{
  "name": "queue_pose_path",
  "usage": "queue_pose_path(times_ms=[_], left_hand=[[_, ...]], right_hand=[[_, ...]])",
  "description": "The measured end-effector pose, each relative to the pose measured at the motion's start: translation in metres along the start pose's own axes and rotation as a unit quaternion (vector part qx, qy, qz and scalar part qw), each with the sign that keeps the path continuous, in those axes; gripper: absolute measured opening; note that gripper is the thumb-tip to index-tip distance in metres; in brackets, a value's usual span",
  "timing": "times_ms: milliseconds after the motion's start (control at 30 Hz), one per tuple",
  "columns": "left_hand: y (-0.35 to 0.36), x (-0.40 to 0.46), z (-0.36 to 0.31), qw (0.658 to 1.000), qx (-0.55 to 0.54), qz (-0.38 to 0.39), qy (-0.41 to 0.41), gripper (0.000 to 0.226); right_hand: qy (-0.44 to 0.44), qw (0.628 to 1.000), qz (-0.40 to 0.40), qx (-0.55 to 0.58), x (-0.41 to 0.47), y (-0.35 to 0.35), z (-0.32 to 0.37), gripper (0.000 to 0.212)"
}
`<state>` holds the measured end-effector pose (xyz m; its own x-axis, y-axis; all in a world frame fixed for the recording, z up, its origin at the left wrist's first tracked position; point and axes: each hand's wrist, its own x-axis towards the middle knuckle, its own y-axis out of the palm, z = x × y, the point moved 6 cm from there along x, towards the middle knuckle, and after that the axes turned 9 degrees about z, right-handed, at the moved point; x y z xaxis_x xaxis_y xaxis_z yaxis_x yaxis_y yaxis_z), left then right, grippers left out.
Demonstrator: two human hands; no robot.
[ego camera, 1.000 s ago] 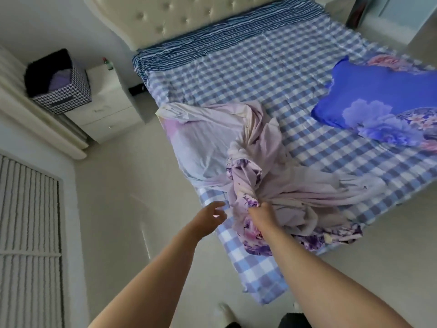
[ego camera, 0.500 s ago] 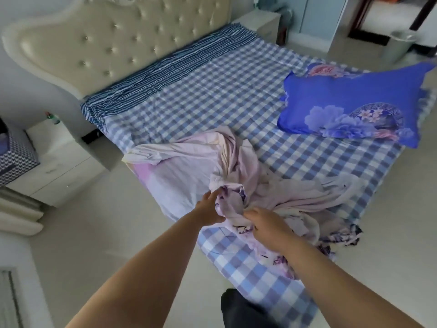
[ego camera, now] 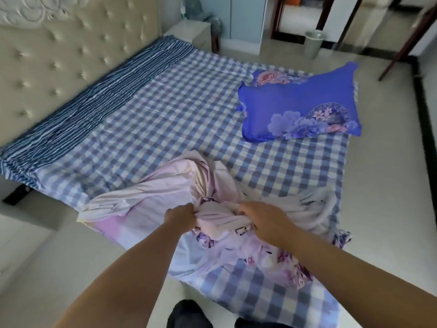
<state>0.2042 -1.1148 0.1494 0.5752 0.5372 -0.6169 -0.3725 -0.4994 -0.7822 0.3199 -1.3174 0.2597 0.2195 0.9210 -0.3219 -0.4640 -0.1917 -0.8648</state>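
Observation:
A crumpled pale pink pillowcase with purple flowers (ego camera: 151, 200) lies at the near edge of the bed, partly over a pillow. My left hand (ego camera: 181, 215) grips a bunched fold of it at its middle. My right hand (ego camera: 264, 220) lies on the same bunch just to the right, fingers curled into the cloth. The fingertips of both hands are hidden in the fabric. A blue floral pillow (ego camera: 300, 105) rests on the far right side of the bed.
The bed carries a blue-and-white checked sheet (ego camera: 165, 110) with a striped band by the tufted cream headboard (ego camera: 59, 55). A nightstand (ego camera: 191, 34) stands behind the bed. A pale bin (ego camera: 313, 43) is on the floor at the back right. Pale floor surrounds the bed.
The view has swung right and up along the bed. My left hand moved from beside the cloth to gripping it. Both hands now hold the bunch close together, higher on the bed.

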Motion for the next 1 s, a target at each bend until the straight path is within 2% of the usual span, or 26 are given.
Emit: queue_pose_path(times_ms=[100,167,200,233,300,367,400,467,500,533,600,633,667,700,733,767,800,833,867,900,933,967,1000], left_hand=[[-0.082,0.026,0.020,0.993,-0.055,-0.102,0.007,0.027],[-0.153,0.038,0.022,0.981,-0.131,-0.143,0.030,0.022],[-0.190,0.039,0.020,0.969,-0.173,-0.169,0.048,0.021],[-0.227,0.036,0.018,0.952,-0.220,-0.199,0.070,0.020],[-0.296,0.024,0.021,0.898,-0.323,-0.267,0.132,0.017],[-0.352,0.009,0.027,0.837,-0.391,-0.321,0.208,0.017],[-0.373,0.001,0.028,0.820,-0.391,-0.335,0.251,0.019],[-0.399,-0.001,0.026,0.822,-0.358,-0.314,0.313,0.025],[-0.406,0.002,0.025,0.832,-0.344,-0.286,0.328,0.029],[-0.406,0.008,0.023,0.846,-0.331,-0.250,0.335,0.033],[-0.399,0.015,0.017,0.862,-0.329,-0.182,0.339,0.030],[-0.393,0.016,0.012,0.858,-0.353,-0.149,0.343,0.021],[-0.387,0.013,0.006,0.844,-0.393,-0.113,0.348,0.014],[-0.380,0.011,-0.002,0.832,-0.433,-0.074,0.338,0.016],[-0.374,0.009,-0.010,0.831,-0.458,-0.035,0.313,0.024],[-0.366,0.011,-0.018,0.852,-0.446,0.000,0.276,0.039],[-0.359,0.011,-0.026,0.875,-0.413,0.037,0.251,0.055],[-0.352,0.010,-0.034,0.894,-0.377,0.066,0.235,0.070],[-0.345,0.007,-0.042,0.903,-0.349,0.100,0.228,0.085],[-0.340,0.004,-0.049,0.905,-0.334,0.137,0.225,0.094],[-0.337,0.005,-0.057,0.899,-0.336,0.159,0.230,0.092],[-0.335,0.000,-0.065,0.890,-0.346,0.175,0.241,0.081],[-0.338,-0.005,-0.074,0.881,-0.356,0.183,0.253,0.072]], right_hand=[[0.162,0.986,0.039,0.005,0.038,-0.022,-0.029,0.071],[0.227,0.971,0.071,-0.036,0.070,-0.038,-0.037,0.065],[0.253,0.965,0.050,-0.040,0.088,-0.053,-0.040,0.056],[0.277,0.960,0.003,-0.035,0.105,-0.076,-0.040,0.047],[0.316,0.934,-0.168,-0.003,0.129,-0.141,-0.033,0.041],[0.328,0.871,-0.365,0.035,0.135,-0.209,-0.016,0.045],[0.322,0.833,-0.447,0.047,0.133,-0.237,-0.007,0.046],[0.311,0.777,-0.545,0.048,0.125,-0.276,0.002,0.046],[0.318,0.765,-0.557,0.052,0.123,-0.288,0.002,0.049],[0.349,0.763,-0.539,0.076,0.125,-0.293,-0.004,0.056],[0.446,0.760,-0.440,0.172,0.136,-0.282,-0.025,0.083],[0.466,0.762,-0.399,0.208,0.145,-0.272,-0.029,0.089],[0.456,0.775,-0.371,0.231,0.153,-0.262,-0.026,0.083],[0.417,0.793,-0.344,0.282,0.160,-0.250,-0.019,0.063],[0.361,0.799,-0.304,0.373,0.170,-0.229,-0.007,0.033],[0.303,0.824,-0.230,0.420,0.181,-0.202,0.013,0.009],[0.219,0.846,-0.160,0.458,0.190,-0.181,0.035,0.014],[0.180,0.867,-0.102,0.453,0.199,-0.155,0.048,0.038],[0.166,0.890,-0.101,0.412,0.198,-0.137,0.053,0.074],[0.154,0.909,-0.160,0.353,0.199,-0.125,0.051,0.098],[0.130,0.912,-0.198,0.335,0.201,-0.116,0.048,0.103],[0.107,0.913,-0.206,0.336,0.202,-0.113,0.048,0.087],[0.116,0.911,-0.190,0.346,0.198,-0.108,0.046,0.056]])
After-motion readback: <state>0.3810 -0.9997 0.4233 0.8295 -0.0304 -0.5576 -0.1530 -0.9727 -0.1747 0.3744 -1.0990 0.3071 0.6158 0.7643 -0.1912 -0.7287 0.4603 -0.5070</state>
